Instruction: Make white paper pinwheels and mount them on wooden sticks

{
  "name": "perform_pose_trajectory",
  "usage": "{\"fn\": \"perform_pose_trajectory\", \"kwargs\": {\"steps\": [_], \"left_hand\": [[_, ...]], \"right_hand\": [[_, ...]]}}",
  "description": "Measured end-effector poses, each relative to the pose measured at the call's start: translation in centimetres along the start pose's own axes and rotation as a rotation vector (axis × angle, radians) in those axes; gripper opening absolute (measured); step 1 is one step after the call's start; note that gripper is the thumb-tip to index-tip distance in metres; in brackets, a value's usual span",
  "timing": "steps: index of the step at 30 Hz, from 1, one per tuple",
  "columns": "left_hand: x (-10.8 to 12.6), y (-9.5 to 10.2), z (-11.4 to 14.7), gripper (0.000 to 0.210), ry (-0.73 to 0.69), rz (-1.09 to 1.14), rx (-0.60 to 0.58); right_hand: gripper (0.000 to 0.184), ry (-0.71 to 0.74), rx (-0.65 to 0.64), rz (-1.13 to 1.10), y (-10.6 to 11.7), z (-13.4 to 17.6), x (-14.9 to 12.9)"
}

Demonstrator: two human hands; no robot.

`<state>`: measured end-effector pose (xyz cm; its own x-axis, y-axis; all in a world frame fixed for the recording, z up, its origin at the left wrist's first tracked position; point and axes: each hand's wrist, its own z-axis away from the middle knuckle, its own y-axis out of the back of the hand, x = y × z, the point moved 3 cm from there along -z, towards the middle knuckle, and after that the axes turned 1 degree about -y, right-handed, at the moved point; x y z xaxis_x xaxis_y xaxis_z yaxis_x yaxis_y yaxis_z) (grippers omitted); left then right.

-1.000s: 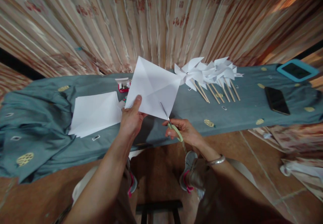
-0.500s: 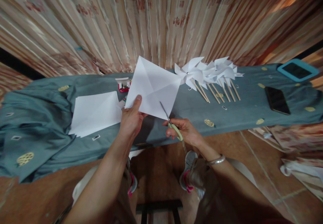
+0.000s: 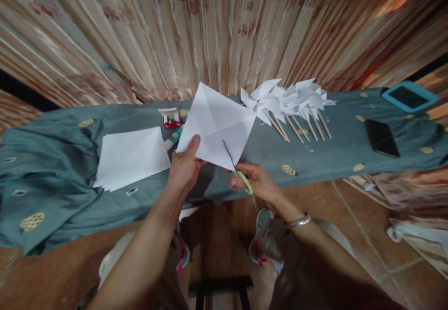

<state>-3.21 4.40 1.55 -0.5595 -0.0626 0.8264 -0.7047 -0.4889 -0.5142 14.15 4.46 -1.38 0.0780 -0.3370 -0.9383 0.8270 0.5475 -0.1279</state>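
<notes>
Paper [image 3: 219,120] held; scissors [image 3: 245,181] overlap it

Head cam, worn up top, faces fwd & dn, fairly close to L hand [image 3: 185,163] & R hand [image 3: 258,180] mid-pic, w/ table [image 3: 262,161] across & curtain [image 3: 210,35] at bk.

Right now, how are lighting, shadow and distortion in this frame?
Head view: dim light, orange streak on the curtain at upper right; head view: its folds fan outward, smearing toward the corners; head view: dark shadow on the tablecloth below the white sheet.
</notes>
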Motion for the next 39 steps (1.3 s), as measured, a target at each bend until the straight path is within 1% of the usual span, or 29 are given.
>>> {"fn": "perform_pose_trajectory", "kwargs": {"steps": [5, 9, 15, 19, 24, 30, 39], "left_hand": [[-0.02, 0.05, -0.02, 0.021, -0.001, 0.002, 0.023], [0.11, 0.01, 0.06, 0.023, 0.003, -0.005, 0.002], [0.00, 0.09, 0.10, 0.023, 0.012, -0.019, 0.010], [-0.12, 0.23, 0.09, 0.022, 0.020, -0.022, 0.034], [-0.05, 0.08, -0.01, 0.023, -0.004, -0.010, -0.016], [-0.06, 0.05, 0.17, 0.020, 0.006, -0.009, -0.018], [-0.23, 0.22, 0.07, 0.029, -0.003, -0.047, -0.041]], "right_hand": [[0.044, 0.000, 0.002, 0.000, -0.02, -0.22, 0.12], [0.042, -0.009, 0.016, -0.005, -0.03, -0.35, 0.26], [0.043, -0.004, 0.013, -0.015, -0.11, -0.24, 0.18], [0.041, 0.014, 0.014, -0.004, -0.05, -0.16, 0.11], [0.040, 0.008, -0.010, 0.015, 0.02, -0.13, 0.23], [0.040, 0.013, -0.020, 0.017, -0.04, -0.08, 0.02], [0.044, 0.015, -0.020, -0.012, -0.19, 0.07, -0.28]]}}
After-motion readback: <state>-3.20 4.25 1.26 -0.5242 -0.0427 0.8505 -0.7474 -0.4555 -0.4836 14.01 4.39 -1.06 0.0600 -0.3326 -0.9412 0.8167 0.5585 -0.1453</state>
